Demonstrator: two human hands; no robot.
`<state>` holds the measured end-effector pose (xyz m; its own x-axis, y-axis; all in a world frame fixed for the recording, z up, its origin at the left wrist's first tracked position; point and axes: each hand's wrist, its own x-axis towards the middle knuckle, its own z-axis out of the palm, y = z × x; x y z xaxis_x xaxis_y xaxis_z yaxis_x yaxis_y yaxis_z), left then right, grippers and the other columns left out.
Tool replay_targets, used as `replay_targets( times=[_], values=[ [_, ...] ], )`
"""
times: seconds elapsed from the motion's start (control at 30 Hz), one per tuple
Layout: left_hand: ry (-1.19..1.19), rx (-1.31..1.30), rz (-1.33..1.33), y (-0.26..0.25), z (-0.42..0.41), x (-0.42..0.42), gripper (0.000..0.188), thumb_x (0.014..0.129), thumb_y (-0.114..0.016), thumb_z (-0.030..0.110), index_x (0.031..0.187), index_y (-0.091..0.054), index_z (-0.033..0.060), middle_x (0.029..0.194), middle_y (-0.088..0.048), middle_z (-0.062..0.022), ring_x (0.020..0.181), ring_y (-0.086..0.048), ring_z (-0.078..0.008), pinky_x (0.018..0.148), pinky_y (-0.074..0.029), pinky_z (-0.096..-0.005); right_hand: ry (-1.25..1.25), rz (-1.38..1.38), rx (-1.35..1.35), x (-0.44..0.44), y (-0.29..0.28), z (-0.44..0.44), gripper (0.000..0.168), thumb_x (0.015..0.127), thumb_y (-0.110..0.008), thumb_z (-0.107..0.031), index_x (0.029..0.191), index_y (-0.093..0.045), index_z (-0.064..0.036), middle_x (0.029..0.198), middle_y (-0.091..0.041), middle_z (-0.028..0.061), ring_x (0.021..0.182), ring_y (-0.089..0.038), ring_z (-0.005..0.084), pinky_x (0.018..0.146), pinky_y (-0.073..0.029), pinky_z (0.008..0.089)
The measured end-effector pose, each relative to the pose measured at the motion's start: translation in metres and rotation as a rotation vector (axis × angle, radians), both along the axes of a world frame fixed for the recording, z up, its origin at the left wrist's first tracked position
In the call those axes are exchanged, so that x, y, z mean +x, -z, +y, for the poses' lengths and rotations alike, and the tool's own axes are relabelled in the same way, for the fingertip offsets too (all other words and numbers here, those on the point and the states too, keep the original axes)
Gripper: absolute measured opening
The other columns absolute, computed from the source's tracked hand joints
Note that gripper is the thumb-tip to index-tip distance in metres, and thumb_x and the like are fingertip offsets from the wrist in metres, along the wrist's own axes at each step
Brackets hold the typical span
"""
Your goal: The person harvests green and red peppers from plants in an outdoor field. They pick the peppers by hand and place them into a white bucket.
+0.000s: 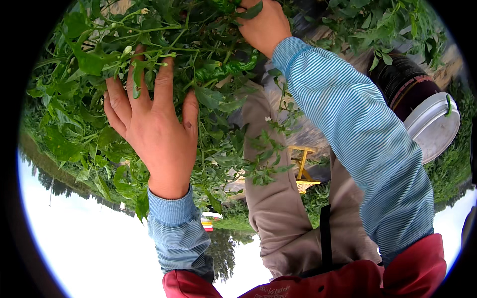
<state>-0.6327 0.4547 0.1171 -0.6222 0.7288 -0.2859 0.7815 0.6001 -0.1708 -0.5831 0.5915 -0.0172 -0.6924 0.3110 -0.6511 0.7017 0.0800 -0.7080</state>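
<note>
My left hand [160,123] is spread wide, its fingers reaching among the leaves and stems of a pepper plant [89,63]. Small white buds [128,49] sit close to those fingers. At the top of the view, my right hand [266,28] is curled beside a leaf [251,12] and a wrinkled green pepper [223,5]; its fingertips are partly hidden, so I cannot tell whether it grips either. Below the right hand, another long, wrinkled green pepper [223,70] hangs among the foliage, between my two hands.
A dark bucket [410,82] with a white top [434,124] stands to the right, a small green pepper [448,105] at its edge. A yellow stool-like frame [303,167] shows between my legs [274,201]. More leafy plants [395,22] grow at the upper right.
</note>
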Motion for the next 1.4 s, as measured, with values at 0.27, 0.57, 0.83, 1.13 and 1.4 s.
replay_targets(
  times=[0.27, 0.57, 0.83, 1.13, 1.4],
  values=[
    [-0.019, -0.061, -0.022, -0.007, 0.005, -0.002, 0.048, 0.073, -0.064, 0.024, 0.119, -0.051, 0.0211, 0.129, -0.04, -0.0095, 0.108, -0.039, -0.0328, 0.097, -0.024, -0.0489, -0.173, 0.14, 0.355, 0.005, -0.006, 0.008, 0.008, 0.073, -0.057, -0.004, 0.071, -0.055, 0.004, 0.061, -0.053, 0.0192, 0.055, -0.05, 0.034, 0.053, -0.043, 0.0437],
    [-0.041, -0.12, -0.009, -0.004, 0.006, 0.0, 0.043, 0.077, -0.06, 0.028, 0.118, -0.051, 0.0181, 0.124, -0.044, -0.0145, 0.113, -0.035, -0.0404, 0.098, -0.02, -0.0524, -0.166, 0.042, 0.391, 0.003, 0.013, 0.013, 0.008, 0.074, -0.055, -0.008, 0.072, -0.057, 0.0, 0.07, -0.057, 0.0174, 0.058, -0.052, 0.0342, 0.053, -0.044, 0.0433],
    [-0.069, -0.033, -0.07, -0.007, -0.005, 0.001, 0.046, 0.072, -0.063, 0.021, 0.116, -0.052, 0.0161, 0.12, -0.045, -0.015, 0.111, -0.036, -0.0413, 0.096, -0.023, -0.0522, -0.152, 0.534, 0.499, 0.057, -0.054, 0.06, 0.022, 0.072, -0.06, -0.01, 0.094, -0.061, -0.01, 0.076, -0.06, 0.0087, 0.062, -0.058, 0.0256, 0.054, -0.047, 0.0339],
    [-0.105, 0.183, -0.151, -0.016, -0.006, 0.002, 0.035, 0.067, -0.065, 0.006, 0.102, -0.059, 0.0113, 0.122, -0.044, -0.0131, 0.118, -0.033, -0.0355, 0.093, -0.03, -0.0466, -0.638, 0.208, 0.465, 0.023, -0.067, -0.019, 0.013, 0.067, -0.058, -0.009, 0.078, -0.062, -0.005, 0.084, -0.059, 0.0105, 0.068, -0.062, 0.0217, 0.055, -0.049, 0.0313],
    [-0.039, -0.087, -0.122, -0.026, 0.013, 0.025, 0.026, 0.067, -0.067, 0.02, 0.092, -0.064, 0.0148, 0.115, -0.049, -0.0136, 0.122, -0.029, -0.0369, 0.099, -0.017, -0.0543, -0.667, 0.053, 0.209, 0.05, -0.093, 0.02, 0.012, 0.07, -0.055, -0.008, 0.079, -0.063, -0.005, 0.076, -0.062, 0.0152, 0.072, -0.062, 0.028, 0.061, -0.049, 0.0372]
  ],
)
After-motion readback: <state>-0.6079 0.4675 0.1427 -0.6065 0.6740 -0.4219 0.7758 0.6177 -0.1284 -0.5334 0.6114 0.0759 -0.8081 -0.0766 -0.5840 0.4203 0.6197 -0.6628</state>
